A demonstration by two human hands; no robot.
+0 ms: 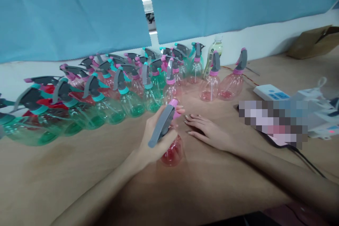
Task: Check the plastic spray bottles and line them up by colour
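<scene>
Your left hand (152,144) wraps around the neck of a pink spray bottle (172,153) with a gray trigger. Your right hand (212,134) lies on the worktop (212,190), just beside that bottle. Ahead and to the left, green and pink bottles (132,104) stand crowded together. 2 pink bottles (231,86) stand to the right of them, near a labeled drink bottle (217,47). Farther right, you have a pixelated object (270,122) beside a white device (271,92).

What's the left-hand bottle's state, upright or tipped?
About upright: the bottle has its base down by the tabletop, spray head on top, in the left hand.
</scene>
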